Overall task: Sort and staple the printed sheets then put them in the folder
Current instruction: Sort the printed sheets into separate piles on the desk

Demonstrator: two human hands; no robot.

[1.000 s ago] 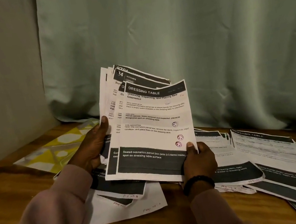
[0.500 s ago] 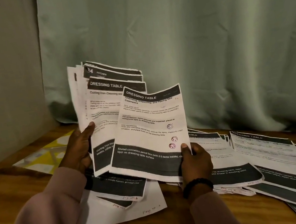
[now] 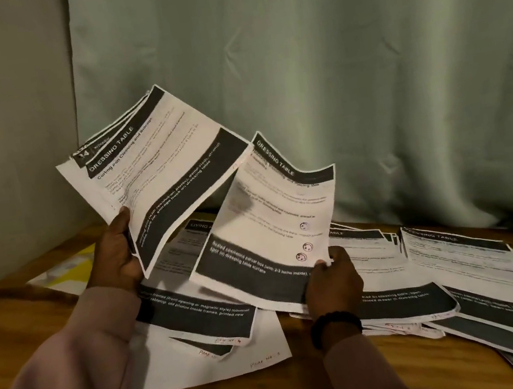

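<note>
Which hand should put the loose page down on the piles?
Probably the right hand. It pinches only the single sheet, and it hangs just above the piles on the table. The left hand is busy gripping the raised stack.

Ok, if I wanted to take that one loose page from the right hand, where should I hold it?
Probably the single sheet by its free left edge, coming from the left with thumb on top. The right hand already pinches its lower right corner, and the page hangs curved in the air, so the opposite edge is bare and easy to reach. The left hand holds the stack, apart from it.
</note>
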